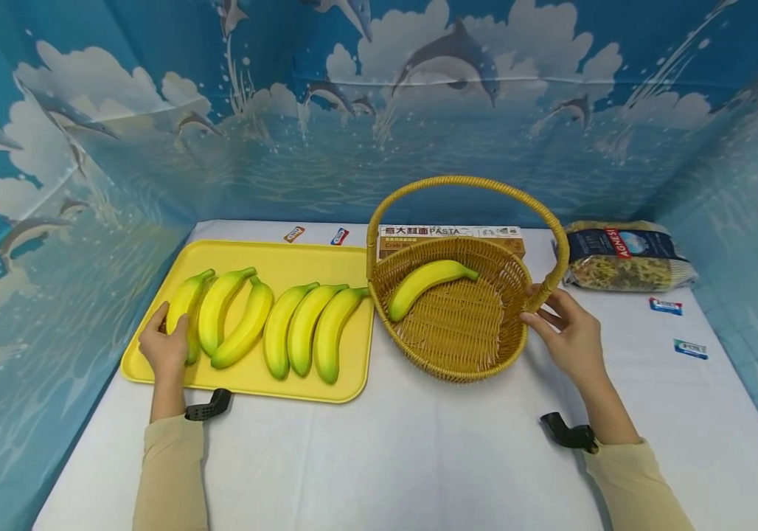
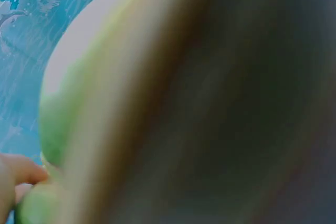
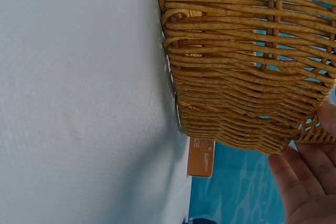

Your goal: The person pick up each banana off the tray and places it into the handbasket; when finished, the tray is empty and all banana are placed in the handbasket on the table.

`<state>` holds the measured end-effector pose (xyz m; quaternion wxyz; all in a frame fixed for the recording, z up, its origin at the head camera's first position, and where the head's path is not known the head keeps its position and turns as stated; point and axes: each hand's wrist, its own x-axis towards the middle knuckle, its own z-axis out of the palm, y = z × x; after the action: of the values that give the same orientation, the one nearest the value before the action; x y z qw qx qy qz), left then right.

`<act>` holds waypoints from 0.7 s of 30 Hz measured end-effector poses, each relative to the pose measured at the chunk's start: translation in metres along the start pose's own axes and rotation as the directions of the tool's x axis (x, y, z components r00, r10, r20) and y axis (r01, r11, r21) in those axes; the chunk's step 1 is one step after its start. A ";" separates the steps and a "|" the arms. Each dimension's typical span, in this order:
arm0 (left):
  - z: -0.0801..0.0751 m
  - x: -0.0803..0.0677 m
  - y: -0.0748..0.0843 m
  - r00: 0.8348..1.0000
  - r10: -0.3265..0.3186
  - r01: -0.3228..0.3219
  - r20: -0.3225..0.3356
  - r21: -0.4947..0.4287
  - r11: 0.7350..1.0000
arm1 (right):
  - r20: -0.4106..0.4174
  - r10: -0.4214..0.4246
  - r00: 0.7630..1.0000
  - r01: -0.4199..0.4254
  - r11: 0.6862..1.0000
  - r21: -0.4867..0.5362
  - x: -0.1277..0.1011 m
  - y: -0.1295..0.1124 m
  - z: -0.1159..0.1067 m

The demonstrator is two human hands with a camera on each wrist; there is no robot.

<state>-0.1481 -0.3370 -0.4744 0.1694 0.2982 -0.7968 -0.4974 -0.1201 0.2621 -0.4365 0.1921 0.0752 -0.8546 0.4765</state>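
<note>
In the head view my left hand (image 1: 164,345) pinches the leftmost banana (image 1: 186,302) on the yellow tray (image 1: 286,257), thumb and fingers on opposite sides of it. Several other bananas (image 1: 276,332) lie side by side to its right. A wicker basket (image 1: 455,335) with a tall handle stands right of the tray, with one banana (image 1: 428,284) inside. My right hand (image 1: 573,333) grips the basket's right rim by the foot of the handle. The right wrist view shows fingers (image 3: 310,177) against the weave. Large blurred shapes fill most of the left wrist view.
Behind the basket stands a pasta box (image 1: 450,231). A bag of pasta (image 1: 627,258) lies at the back right. Small wrapped candies sit on the white tablecloth (image 1: 419,450), such as a red-and-blue one (image 1: 666,306). A dolphin-print curtain (image 1: 326,162) encloses the table.
</note>
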 end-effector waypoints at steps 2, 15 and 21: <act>-0.002 -0.003 0.009 0.999 -0.012 0.011 -0.052 -0.036 0.999 | 0.003 0.002 1.000 -0.002 1.000 0.001 0.000 0.000 0.000; 0.012 -0.096 0.118 0.816 0.573 -0.536 -0.081 -0.480 0.695 | 0.006 -0.003 1.000 0.003 1.000 0.009 0.000 0.001 0.001; 0.052 -0.148 0.151 0.647 0.749 -0.603 0.140 -0.507 0.616 | 0.000 0.005 1.000 -0.005 1.000 -0.010 0.001 0.001 0.000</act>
<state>-0.1106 -0.1561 -0.3582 0.2667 -0.1638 -0.7407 -0.5945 -0.1212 0.2624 -0.4369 0.1914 0.0718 -0.8573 0.4725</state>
